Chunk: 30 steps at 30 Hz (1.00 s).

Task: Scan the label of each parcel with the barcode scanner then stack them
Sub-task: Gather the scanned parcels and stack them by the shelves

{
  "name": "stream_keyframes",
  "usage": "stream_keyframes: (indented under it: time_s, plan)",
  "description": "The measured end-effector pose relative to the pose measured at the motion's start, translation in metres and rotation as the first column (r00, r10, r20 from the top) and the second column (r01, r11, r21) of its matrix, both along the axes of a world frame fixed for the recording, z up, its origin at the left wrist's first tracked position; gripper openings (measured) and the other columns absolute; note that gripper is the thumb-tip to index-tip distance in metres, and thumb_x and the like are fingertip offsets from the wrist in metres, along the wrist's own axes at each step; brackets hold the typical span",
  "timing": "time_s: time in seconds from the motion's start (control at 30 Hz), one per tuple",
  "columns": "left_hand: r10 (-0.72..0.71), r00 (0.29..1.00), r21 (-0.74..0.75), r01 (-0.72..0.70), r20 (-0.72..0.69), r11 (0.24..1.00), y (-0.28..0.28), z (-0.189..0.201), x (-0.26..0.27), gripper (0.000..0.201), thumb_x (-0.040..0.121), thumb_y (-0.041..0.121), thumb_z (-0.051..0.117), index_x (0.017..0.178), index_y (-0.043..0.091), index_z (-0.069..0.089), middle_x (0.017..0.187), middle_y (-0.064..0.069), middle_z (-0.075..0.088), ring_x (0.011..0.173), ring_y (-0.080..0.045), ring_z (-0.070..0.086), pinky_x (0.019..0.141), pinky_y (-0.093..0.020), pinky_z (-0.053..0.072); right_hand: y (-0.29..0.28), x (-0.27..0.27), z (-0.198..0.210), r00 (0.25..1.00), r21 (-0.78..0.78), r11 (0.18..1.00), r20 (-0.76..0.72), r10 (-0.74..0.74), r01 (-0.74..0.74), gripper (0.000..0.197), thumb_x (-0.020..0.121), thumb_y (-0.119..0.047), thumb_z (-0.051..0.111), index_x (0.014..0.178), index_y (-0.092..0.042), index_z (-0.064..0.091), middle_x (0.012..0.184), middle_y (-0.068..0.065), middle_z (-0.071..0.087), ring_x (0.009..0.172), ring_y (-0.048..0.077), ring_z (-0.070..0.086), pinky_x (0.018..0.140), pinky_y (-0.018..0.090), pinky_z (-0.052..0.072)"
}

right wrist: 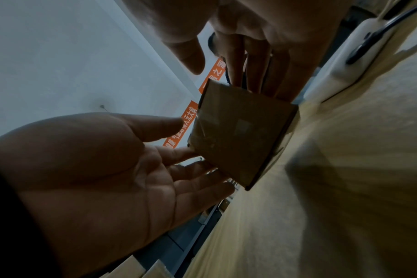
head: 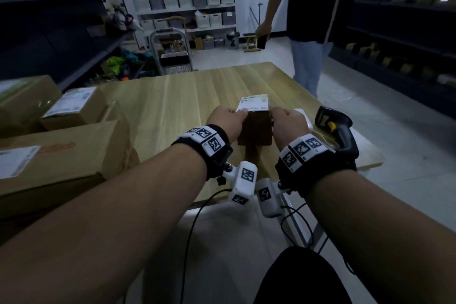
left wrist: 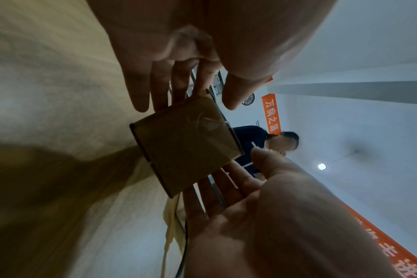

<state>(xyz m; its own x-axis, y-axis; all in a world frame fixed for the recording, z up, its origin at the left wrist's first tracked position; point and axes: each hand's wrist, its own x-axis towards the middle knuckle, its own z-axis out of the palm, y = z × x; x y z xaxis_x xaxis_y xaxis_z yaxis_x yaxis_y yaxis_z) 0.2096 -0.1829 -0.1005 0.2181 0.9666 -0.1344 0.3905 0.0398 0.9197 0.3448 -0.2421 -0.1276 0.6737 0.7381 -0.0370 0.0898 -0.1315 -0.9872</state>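
Note:
A small brown parcel (head: 255, 131) stands on the wooden table (head: 185, 96), white label (head: 253, 103) facing up. My left hand (head: 225, 119) lies against its left side and my right hand (head: 287, 119) against its right side. In the left wrist view the left hand's fingers (left wrist: 169, 80) run straight along the parcel (left wrist: 186, 146), the thumb a little apart. The right hand's fingers (right wrist: 250, 56) lie just as straight along the parcel (right wrist: 240, 135). The black barcode scanner (head: 336, 128) rests at the table's right edge, untouched.
Three more cardboard parcels lie at the table's left: a labelled box (head: 74, 106), one behind it (head: 22, 101) and a long flat one (head: 61, 155). A person (head: 303, 20) stands beyond the far right corner. A trolley (head: 172, 54) and shelves stand behind the table.

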Motion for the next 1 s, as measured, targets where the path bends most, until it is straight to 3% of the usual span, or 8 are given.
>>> stream_keyframes:
  time_s: [0.1,0.23,0.4,0.5,0.57,0.8,0.93,1.0]
  plan:
    - [0.052,0.997,0.036,-0.054,0.049,0.998,0.001,0.011,-0.013,0.028,0.109,0.034,0.065,0.085,0.018,0.064,0.104,-0.011,0.075,0.113,-0.038,0.074,0.105,-0.054,0.062,0.004,-0.015,0.007,1.0,0.056,0.998,0.014,0.006,-0.007,0.035,0.104,-0.031,0.058,0.119,-0.009,0.08,0.107,0.009,0.079,0.098,0.027,0.071,0.075,0.031,0.047]
    - [0.124,0.988,0.085,-0.131,0.09,0.988,0.007,0.022,-0.042,0.019,0.104,0.036,0.067,0.092,0.024,0.06,0.108,-0.008,0.075,0.109,-0.035,0.074,0.102,-0.054,0.063,0.011,-0.038,0.017,0.999,0.073,0.997,0.008,0.031,-0.032,0.031,0.099,-0.037,0.059,0.105,-0.016,0.081,0.093,0.0,0.079,0.089,0.023,0.073,0.07,0.032,0.048]
    - [0.193,0.973,0.099,-0.206,0.123,0.974,0.017,0.037,-0.084,0.02,0.093,0.038,0.069,0.1,0.02,0.065,0.107,-0.01,0.075,0.103,-0.035,0.074,0.097,-0.056,0.065,0.026,-0.08,0.034,0.995,0.119,0.987,0.016,0.103,-0.104,0.023,0.104,-0.035,0.06,0.11,-0.02,0.077,0.106,0.0,0.078,0.089,0.011,0.068,0.078,0.031,0.055]
    - [0.233,0.961,0.132,-0.252,0.146,0.959,0.018,0.05,-0.112,0.019,0.092,0.04,0.068,0.094,0.022,0.062,0.107,-0.009,0.074,0.104,-0.034,0.073,0.098,-0.056,0.064,0.036,-0.11,0.045,0.992,0.156,0.979,0.012,0.129,-0.129,0.038,0.094,-0.042,0.061,0.117,-0.016,0.079,0.107,0.001,0.079,0.095,0.019,0.074,0.092,0.046,0.065]
    - [0.258,0.955,0.157,-0.28,0.147,0.947,0.02,0.057,-0.132,0.016,0.098,0.037,0.068,0.093,0.023,0.061,0.107,-0.009,0.074,0.105,-0.035,0.073,0.099,-0.055,0.063,0.042,-0.132,0.053,0.987,0.17,0.973,-0.004,0.159,-0.156,0.042,0.088,-0.044,0.06,0.115,-0.018,0.078,0.104,0.001,0.079,0.097,0.024,0.075,0.093,0.052,0.066]
    - [0.337,0.93,0.27,-0.365,0.146,0.891,0.035,0.091,-0.211,0.017,0.103,0.038,0.068,0.101,0.022,0.067,0.108,-0.007,0.074,0.108,-0.033,0.071,0.102,-0.054,0.061,0.079,-0.198,0.08,0.968,0.252,0.939,-0.026,0.248,-0.234,0.032,0.077,-0.046,0.066,0.088,-0.02,0.081,0.089,0.003,0.084,0.092,0.03,0.08,0.087,0.06,0.067]
    - [0.383,0.906,0.28,-0.421,0.181,0.863,0.046,0.106,-0.258,0.016,0.104,0.038,0.068,0.099,0.023,0.068,0.103,-0.007,0.076,0.104,-0.033,0.073,0.101,-0.055,0.062,0.103,-0.237,0.099,0.941,0.277,0.902,0.023,0.338,-0.33,0.052,0.066,-0.063,0.067,0.092,-0.02,0.08,0.094,0.001,0.084,0.096,0.028,0.079,0.09,0.058,0.066]
    - [0.431,0.885,0.301,-0.465,0.175,0.833,0.054,0.111,-0.281,0.018,0.104,0.038,0.068,0.093,0.025,0.066,0.1,-0.006,0.076,0.103,-0.033,0.074,0.099,-0.054,0.063,0.111,-0.258,0.108,0.917,0.268,0.88,0.045,0.395,-0.392,0.043,0.073,-0.059,0.069,0.091,-0.022,0.08,0.093,0.001,0.084,0.096,0.028,0.08,0.09,0.057,0.066]
